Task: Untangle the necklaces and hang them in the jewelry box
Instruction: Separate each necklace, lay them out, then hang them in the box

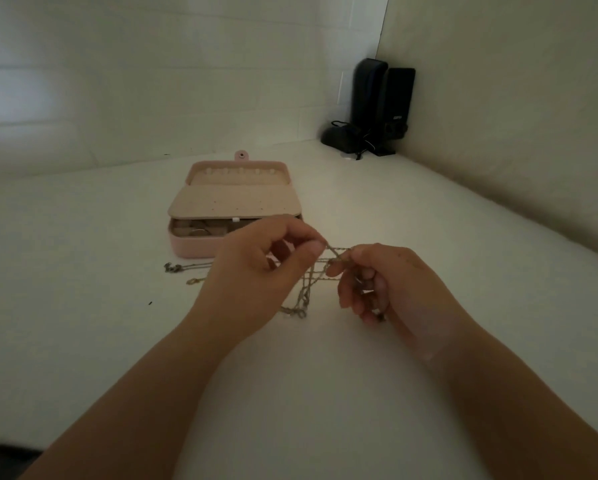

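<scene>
Head view, dim light: left hand point(256, 261) raised above white table point(325, 393), thumb and forefinger pinching a strand of tangled necklaces point(308, 285); other fingers curled loosely behind. Right hand point(384, 285) just beside it, fingertips pinching same tangle at a knot, lower fingers curled around more chain. Strands stretched taut between both hands, crossing, then drooping to table below, small heap of links resting there. Loose ends with clasps point(173, 268) trailing out to left, lying flat on table near front of jewelry box point(235, 209). Pink box beyond hands, lid open and laid back, row of pale hooks along its far edge, beige inner flap covering part of compartments. Dark speakers point(380, 105) standing far off in corner, cables at base.
</scene>
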Motion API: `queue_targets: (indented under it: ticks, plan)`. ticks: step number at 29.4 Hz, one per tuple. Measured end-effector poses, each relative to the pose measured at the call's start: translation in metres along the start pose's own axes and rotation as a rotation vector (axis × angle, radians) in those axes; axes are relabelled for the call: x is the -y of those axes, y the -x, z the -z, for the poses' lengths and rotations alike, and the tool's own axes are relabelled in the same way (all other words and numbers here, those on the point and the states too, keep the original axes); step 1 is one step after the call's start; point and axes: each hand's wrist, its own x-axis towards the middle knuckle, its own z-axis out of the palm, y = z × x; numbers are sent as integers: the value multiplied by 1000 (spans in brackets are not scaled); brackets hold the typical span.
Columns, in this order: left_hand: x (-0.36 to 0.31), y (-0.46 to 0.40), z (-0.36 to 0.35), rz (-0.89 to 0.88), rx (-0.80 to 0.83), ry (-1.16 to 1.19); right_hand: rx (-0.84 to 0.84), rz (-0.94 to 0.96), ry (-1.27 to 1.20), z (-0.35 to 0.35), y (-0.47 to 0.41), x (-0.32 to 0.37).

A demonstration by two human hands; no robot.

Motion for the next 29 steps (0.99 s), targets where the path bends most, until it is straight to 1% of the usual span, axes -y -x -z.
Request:
queue_targets:
  ticks: [3, 6, 8, 10, 13, 18, 20, 22, 27, 29]
  plan:
    - [-3, -3, 1, 120, 39, 238, -3, -25, -36, 0, 0, -1]
    - [-4, -8, 2, 236, -19, 426, 12, -19, -76, 2, -1, -2]
    - [-3, -10, 5, 307, -27, 608, 38, -27, -92, 3, -1, -2]
    - [-3, -10, 8, 348, 14, 836, 65, -46, -96, 3, 0, -2]
    - [-5, -9, 10, 367, 42, 992, 61, -79, -90, 2, -1, -3]
    - [-4, -13, 16, 422, -104, 1248, 9, -94, -95, 7, -3, -3]
    - [-1, -15, 21, 440, -168, 1326, -21, -89, -90, 9, -4, -3]
    - [1, -15, 25, 444, -208, 1346, -55, -67, -109, 11, -5, -3]
    - [0, -13, 32, 401, -211, 1287, -193, -9, -166, 15, -8, -4]
    - [1, -12, 34, 382, -195, 1280, -222, 6, -150, 16, -8, -5]
